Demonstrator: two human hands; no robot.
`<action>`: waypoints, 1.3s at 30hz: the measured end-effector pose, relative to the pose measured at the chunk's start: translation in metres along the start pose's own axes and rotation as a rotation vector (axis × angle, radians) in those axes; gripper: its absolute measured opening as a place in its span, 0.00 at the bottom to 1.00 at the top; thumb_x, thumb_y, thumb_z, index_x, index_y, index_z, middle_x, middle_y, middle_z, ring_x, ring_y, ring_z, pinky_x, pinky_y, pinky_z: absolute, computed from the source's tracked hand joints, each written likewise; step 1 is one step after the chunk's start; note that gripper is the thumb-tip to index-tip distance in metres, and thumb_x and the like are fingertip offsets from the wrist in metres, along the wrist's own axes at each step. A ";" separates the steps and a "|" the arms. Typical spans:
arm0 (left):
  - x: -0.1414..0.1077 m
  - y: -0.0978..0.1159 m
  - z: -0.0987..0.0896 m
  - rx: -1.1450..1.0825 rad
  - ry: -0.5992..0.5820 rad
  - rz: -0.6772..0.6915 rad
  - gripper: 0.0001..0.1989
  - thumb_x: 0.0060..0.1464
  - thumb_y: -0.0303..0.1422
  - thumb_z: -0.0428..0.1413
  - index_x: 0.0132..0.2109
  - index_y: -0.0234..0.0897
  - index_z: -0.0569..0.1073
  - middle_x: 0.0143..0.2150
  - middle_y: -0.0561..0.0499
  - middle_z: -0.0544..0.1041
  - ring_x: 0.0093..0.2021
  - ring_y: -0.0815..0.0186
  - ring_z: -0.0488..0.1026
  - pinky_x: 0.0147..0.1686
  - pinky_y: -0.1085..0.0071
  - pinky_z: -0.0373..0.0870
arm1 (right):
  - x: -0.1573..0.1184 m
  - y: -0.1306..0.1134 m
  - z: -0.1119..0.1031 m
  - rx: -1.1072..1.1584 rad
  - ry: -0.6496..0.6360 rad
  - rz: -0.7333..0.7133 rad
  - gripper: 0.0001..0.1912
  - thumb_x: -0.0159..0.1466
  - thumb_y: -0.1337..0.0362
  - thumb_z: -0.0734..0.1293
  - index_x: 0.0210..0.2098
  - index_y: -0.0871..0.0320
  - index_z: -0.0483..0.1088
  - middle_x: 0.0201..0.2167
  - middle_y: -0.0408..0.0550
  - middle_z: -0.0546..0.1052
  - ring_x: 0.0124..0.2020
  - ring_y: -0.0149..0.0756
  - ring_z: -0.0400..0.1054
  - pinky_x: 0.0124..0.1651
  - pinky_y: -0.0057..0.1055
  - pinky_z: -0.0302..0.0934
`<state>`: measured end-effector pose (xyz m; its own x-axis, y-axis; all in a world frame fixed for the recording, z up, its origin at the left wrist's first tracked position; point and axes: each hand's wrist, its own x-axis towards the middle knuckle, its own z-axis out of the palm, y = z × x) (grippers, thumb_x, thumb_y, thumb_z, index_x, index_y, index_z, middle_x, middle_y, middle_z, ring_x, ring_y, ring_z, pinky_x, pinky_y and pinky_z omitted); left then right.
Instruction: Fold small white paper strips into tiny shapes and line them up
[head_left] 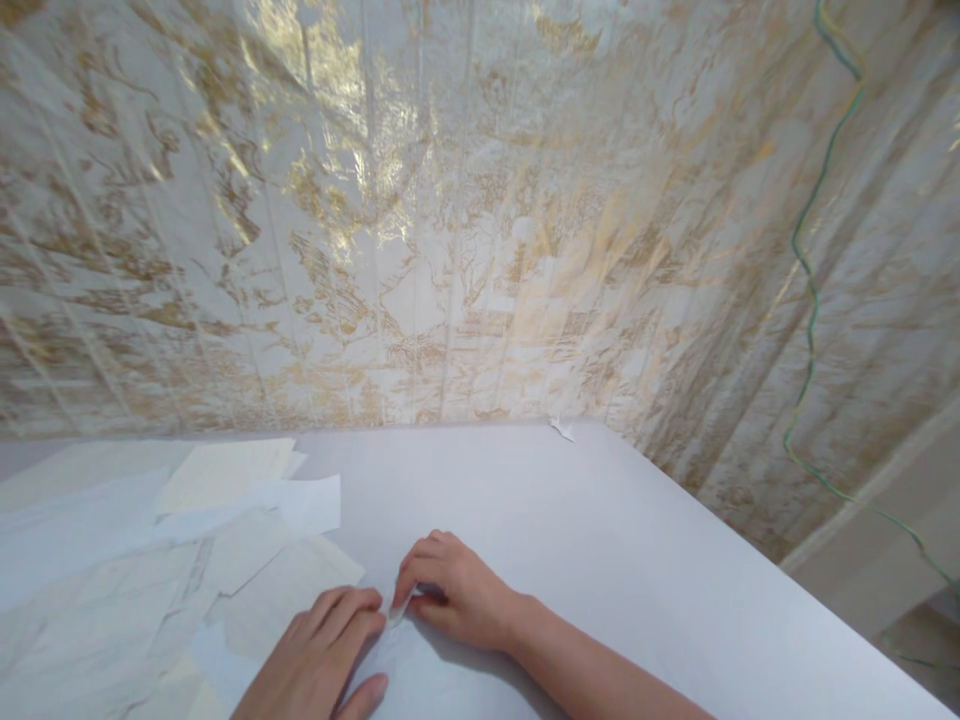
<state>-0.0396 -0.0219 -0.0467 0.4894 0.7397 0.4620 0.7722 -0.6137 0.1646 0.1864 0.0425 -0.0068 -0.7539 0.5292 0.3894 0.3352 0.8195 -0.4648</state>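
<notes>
On the white table, my right hand (457,590) pinches a small whitish piece of paper (397,610) between thumb and fingers. My left hand (322,650) lies palm down just left of it, its fingertips by the piece and its thumb apart from the fingers. Beneath and in front of the hands is a pale sheet (427,675), hard to tell from the tabletop. Loose papers (247,560) overlap beside my left hand.
The white table (510,490) meets a wall with a gold-patterned covering (450,250). A small white scrap (561,430) lies at the back edge. A green-yellow cord (810,290) hangs at the right, beyond the table's edge.
</notes>
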 end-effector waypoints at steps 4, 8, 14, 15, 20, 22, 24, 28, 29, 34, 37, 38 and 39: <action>0.030 0.019 -0.017 -0.264 -0.098 -0.268 0.04 0.52 0.32 0.58 0.37 0.44 0.74 0.45 0.50 0.79 0.48 0.56 0.75 0.49 0.60 0.73 | -0.002 0.003 0.004 0.100 0.044 0.034 0.07 0.59 0.75 0.71 0.32 0.57 0.73 0.34 0.44 0.78 0.40 0.35 0.70 0.50 0.33 0.57; 0.036 0.026 -0.021 -0.439 -0.072 -0.404 0.03 0.56 0.35 0.53 0.36 0.43 0.71 0.38 0.51 0.77 0.41 0.59 0.75 0.43 0.63 0.72 | -0.002 -0.003 0.004 0.310 0.173 0.105 0.05 0.60 0.70 0.72 0.29 0.56 0.73 0.32 0.43 0.78 0.38 0.34 0.71 0.50 0.32 0.60; 0.031 0.022 -0.021 -0.604 0.015 -0.500 0.07 0.55 0.40 0.57 0.35 0.43 0.72 0.35 0.54 0.78 0.38 0.61 0.76 0.40 0.67 0.72 | 0.001 -0.020 -0.002 0.500 0.315 0.182 0.08 0.61 0.63 0.72 0.26 0.56 0.74 0.31 0.44 0.78 0.37 0.35 0.72 0.48 0.35 0.62; 0.032 0.022 -0.021 -0.635 0.049 -0.509 0.07 0.54 0.41 0.58 0.34 0.43 0.72 0.35 0.54 0.78 0.38 0.61 0.77 0.40 0.68 0.72 | 0.001 -0.022 -0.002 0.515 0.324 0.198 0.08 0.61 0.62 0.72 0.26 0.56 0.74 0.30 0.45 0.78 0.37 0.35 0.72 0.48 0.35 0.63; 0.035 0.028 -0.024 -0.709 0.153 -0.532 0.10 0.51 0.44 0.60 0.32 0.44 0.73 0.33 0.56 0.77 0.37 0.62 0.75 0.41 0.68 0.70 | 0.002 -0.027 0.000 0.568 0.357 0.219 0.07 0.60 0.64 0.70 0.25 0.56 0.72 0.31 0.45 0.78 0.37 0.36 0.72 0.48 0.36 0.63; 0.036 0.030 -0.026 -0.698 0.166 -0.583 0.11 0.51 0.45 0.60 0.35 0.44 0.74 0.34 0.56 0.78 0.38 0.61 0.75 0.43 0.67 0.69 | 0.003 -0.028 0.002 0.596 0.389 0.200 0.06 0.59 0.66 0.70 0.25 0.56 0.71 0.31 0.45 0.78 0.36 0.35 0.71 0.46 0.35 0.64; 0.036 0.031 -0.027 -0.689 0.167 -0.610 0.11 0.51 0.44 0.60 0.37 0.44 0.75 0.34 0.55 0.78 0.38 0.60 0.75 0.43 0.66 0.69 | 0.003 -0.027 0.004 0.632 0.415 0.197 0.06 0.58 0.67 0.70 0.25 0.56 0.71 0.30 0.45 0.77 0.34 0.34 0.71 0.44 0.33 0.64; 0.035 0.026 -0.027 -0.652 0.175 -0.537 0.09 0.52 0.42 0.60 0.32 0.44 0.74 0.32 0.57 0.76 0.35 0.63 0.73 0.40 0.70 0.69 | 0.003 -0.026 0.005 0.657 0.419 0.238 0.04 0.58 0.68 0.70 0.26 0.57 0.71 0.28 0.44 0.76 0.32 0.33 0.69 0.40 0.31 0.63; 0.035 0.025 -0.027 -0.648 0.184 -0.517 0.08 0.52 0.42 0.60 0.31 0.44 0.73 0.31 0.57 0.76 0.34 0.63 0.73 0.39 0.71 0.69 | 0.003 -0.026 0.006 0.643 0.417 0.248 0.04 0.58 0.68 0.70 0.27 0.57 0.72 0.28 0.44 0.76 0.32 0.33 0.69 0.41 0.31 0.63; 0.034 0.025 -0.028 -0.650 0.194 -0.509 0.07 0.53 0.41 0.59 0.30 0.45 0.73 0.32 0.57 0.76 0.37 0.63 0.74 0.40 0.72 0.68 | 0.003 -0.026 0.006 0.540 0.409 0.226 0.04 0.62 0.65 0.69 0.31 0.57 0.76 0.30 0.45 0.77 0.33 0.34 0.69 0.40 0.30 0.64; 0.035 0.026 -0.029 -0.644 0.186 -0.511 0.08 0.54 0.41 0.58 0.30 0.45 0.73 0.31 0.58 0.76 0.36 0.63 0.73 0.40 0.72 0.68 | 0.002 -0.026 0.007 0.464 0.398 0.195 0.06 0.64 0.63 0.69 0.31 0.56 0.77 0.29 0.45 0.76 0.32 0.34 0.69 0.39 0.29 0.64; 0.035 0.026 -0.029 -0.637 0.186 -0.506 0.08 0.54 0.41 0.58 0.30 0.45 0.73 0.30 0.58 0.75 0.35 0.64 0.73 0.39 0.73 0.69 | 0.002 -0.026 0.007 0.434 0.392 0.192 0.07 0.64 0.63 0.68 0.31 0.56 0.77 0.28 0.44 0.76 0.32 0.33 0.69 0.38 0.28 0.63; 0.034 0.025 -0.028 -0.624 0.194 -0.500 0.08 0.54 0.41 0.58 0.31 0.45 0.73 0.30 0.58 0.75 0.34 0.64 0.73 0.38 0.73 0.69 | 0.002 -0.026 0.007 0.408 0.384 0.194 0.08 0.65 0.62 0.68 0.31 0.56 0.76 0.28 0.44 0.75 0.31 0.33 0.69 0.38 0.28 0.63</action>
<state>-0.0149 -0.0197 -0.0018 0.0243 0.9407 0.3384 0.4855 -0.3071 0.8186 0.1720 0.0210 0.0004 -0.4166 0.7649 0.4913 0.1449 0.5894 -0.7947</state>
